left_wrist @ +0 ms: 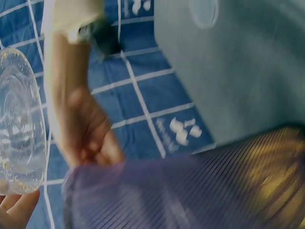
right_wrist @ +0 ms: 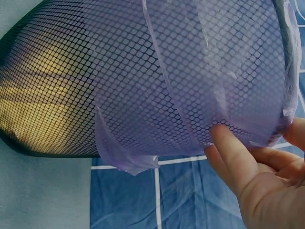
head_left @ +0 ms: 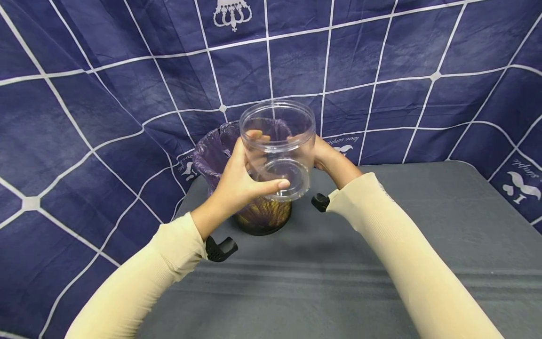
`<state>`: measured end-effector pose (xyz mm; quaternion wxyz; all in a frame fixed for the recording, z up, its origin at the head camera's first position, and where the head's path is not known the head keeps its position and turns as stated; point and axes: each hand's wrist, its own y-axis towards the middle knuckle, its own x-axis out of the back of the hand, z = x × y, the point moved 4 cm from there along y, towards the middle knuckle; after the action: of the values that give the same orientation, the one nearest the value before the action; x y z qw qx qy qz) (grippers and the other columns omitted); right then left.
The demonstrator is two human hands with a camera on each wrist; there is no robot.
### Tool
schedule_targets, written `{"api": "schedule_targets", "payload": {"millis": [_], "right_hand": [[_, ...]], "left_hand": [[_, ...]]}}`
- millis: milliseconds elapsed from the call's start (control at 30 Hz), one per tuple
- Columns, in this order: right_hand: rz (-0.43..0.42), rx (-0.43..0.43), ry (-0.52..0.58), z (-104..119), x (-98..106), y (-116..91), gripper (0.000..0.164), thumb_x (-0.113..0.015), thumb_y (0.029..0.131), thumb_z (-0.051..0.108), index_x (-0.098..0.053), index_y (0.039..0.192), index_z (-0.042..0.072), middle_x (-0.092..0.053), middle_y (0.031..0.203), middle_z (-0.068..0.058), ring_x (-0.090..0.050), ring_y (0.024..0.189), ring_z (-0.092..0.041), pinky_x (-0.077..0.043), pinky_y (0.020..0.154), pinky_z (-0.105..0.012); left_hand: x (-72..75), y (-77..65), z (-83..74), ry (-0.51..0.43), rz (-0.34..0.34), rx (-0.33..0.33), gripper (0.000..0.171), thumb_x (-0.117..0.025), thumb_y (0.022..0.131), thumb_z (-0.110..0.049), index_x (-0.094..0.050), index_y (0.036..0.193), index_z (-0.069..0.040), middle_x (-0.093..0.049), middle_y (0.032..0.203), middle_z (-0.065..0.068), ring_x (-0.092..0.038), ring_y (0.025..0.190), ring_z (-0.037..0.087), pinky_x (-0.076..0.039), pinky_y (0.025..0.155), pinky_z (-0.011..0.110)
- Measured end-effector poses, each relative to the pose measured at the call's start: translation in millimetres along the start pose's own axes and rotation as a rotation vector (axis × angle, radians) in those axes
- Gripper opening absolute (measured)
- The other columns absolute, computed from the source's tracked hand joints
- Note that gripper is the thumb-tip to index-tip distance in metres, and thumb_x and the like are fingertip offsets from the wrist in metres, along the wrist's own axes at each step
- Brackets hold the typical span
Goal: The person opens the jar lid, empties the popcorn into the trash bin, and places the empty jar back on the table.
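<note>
a person in cream sleeves holds a clear plastic jar (head_left: 277, 146) in both hands at the centre of the head view, raised above a grey table (head_left: 423, 226) that fills the lower right of the frame. the left hand (head_left: 241, 181) wraps the jar's near side, thumb stretched across its see-through bottom and fingertips curled onto the wall near the open rim. the right hand (head_left: 323, 155) clasps the far right side, its fingers mostly hidden behind the plastic, so how they lie cannot be told exactly. the jar is tilted, its open mouth toward the upper part of the frame. just behind and below it stands a black mesh bin (head_left: 262, 214) lined with a purple bag (head_left: 211, 153), on the table's far left corner; something yellow shows through the mesh near the base. a dark blue cloth with white grid lines (head_left: 106, 94) covers the whole background. in the right wrist view the mesh and purple liner fill the upper frame, with the fingers (right_wrist: 233, 152) at lower right close against the liner.
</note>
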<state>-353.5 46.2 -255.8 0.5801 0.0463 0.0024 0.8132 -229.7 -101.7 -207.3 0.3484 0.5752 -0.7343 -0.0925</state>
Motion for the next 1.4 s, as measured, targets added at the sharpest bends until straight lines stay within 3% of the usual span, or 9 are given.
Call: {"api": "schedule_targets", "payload": {"millis": [133,267,367,533,733,1100,1400], "right_hand": [[-0.014,-0.094,0.07,-5.2,1.0,0.9,0.034,-0.043,0.094,0.01,-0.044,0.117,-0.015,-0.057,0.096,-0.016,-0.058,0.086,-0.022,-0.049,0.078,-0.031],[-0.047,-0.167,0.198,-7.4,1.0,2.6,0.033,-0.045,0.093,0.009,-0.044,0.119,-0.011,-0.055,0.098,-0.013,-0.055,0.097,-0.028,-0.044,0.087,-0.04],[-0.042,-0.168,0.157,-5.9,1.3,2.4,0.034,-0.044,0.094,0.01,-0.044,0.12,-0.012,-0.055,0.099,-0.016,-0.054,0.1,-0.03,-0.044,0.086,-0.04],[0.007,-0.163,0.03,-4.1,1.7,1.5,0.043,-0.041,0.096,0.016,-0.036,0.129,-0.012,-0.043,0.125,-0.024,-0.048,0.112,-0.032,-0.046,0.083,-0.032],[0.01,-0.171,0.088,-5.2,2.1,1.7,0.043,-0.04,0.096,0.014,-0.034,0.129,-0.013,-0.041,0.128,-0.023,-0.046,0.113,-0.033,-0.046,0.083,-0.033],[0.024,-0.178,0.069,-0.2,0.9,2.8,0.044,-0.038,0.097,0.016,-0.032,0.131,-0.012,-0.034,0.136,-0.019,-0.044,0.116,-0.032,-0.045,0.085,-0.033],[0.012,-0.193,0.083,-3.6,1.9,3.0,0.043,-0.038,0.097,0.016,-0.033,0.13,-0.011,-0.036,0.135,-0.018,-0.044,0.116,-0.031,-0.045,0.085,-0.033]], "left_hand": [[-11.3,-19.7,5.1,-0.017,0.039,-0.029,0.091,-0.084,0.056,-0.009,-0.028,0.128,-0.002,-0.042,0.127,0.009,-0.048,0.111,0.018,-0.038,0.093,0.032],[-21.9,-36.9,12.8,-0.035,0.073,-0.02,0.094,-0.084,0.055,-0.01,-0.027,0.129,-0.002,-0.041,0.129,0.013,-0.045,0.115,0.024,-0.035,0.095,0.034],[-27.5,-47.8,21.5,-0.039,0.074,0.004,0.097,-0.085,0.055,-0.011,-0.026,0.13,-0.001,-0.041,0.129,0.009,-0.043,0.117,0.025,-0.034,0.096,0.035],[-38.3,-64.2,31.3,-0.087,0.083,0.039,0.099,-0.084,0.053,-0.004,-0.023,0.131,0.002,-0.039,0.131,0.011,-0.041,0.118,0.029,-0.032,0.098,0.038],[-57.1,-85.1,32.9,-0.151,0.117,0.123,0.097,-0.082,0.052,0.007,-0.022,0.129,0.007,-0.037,0.13,0.02,-0.04,0.119,0.033,-0.031,0.098,0.044],[-78.5,-113.2,65.3,-0.184,0.151,0.186,0.098,-0.083,0.052,0.004,-0.022,0.129,0.007,-0.036,0.131,0.019,-0.036,0.121,0.033,-0.029,0.099,0.044],[-108.7,-135.8,118.1,-0.088,0.206,0.232,0.1,-0.087,0.054,-0.022,-0.025,0.132,-0.008,-0.038,0.133,0.006,-0.035,0.124,0.02,-0.029,0.1,0.038]]}}
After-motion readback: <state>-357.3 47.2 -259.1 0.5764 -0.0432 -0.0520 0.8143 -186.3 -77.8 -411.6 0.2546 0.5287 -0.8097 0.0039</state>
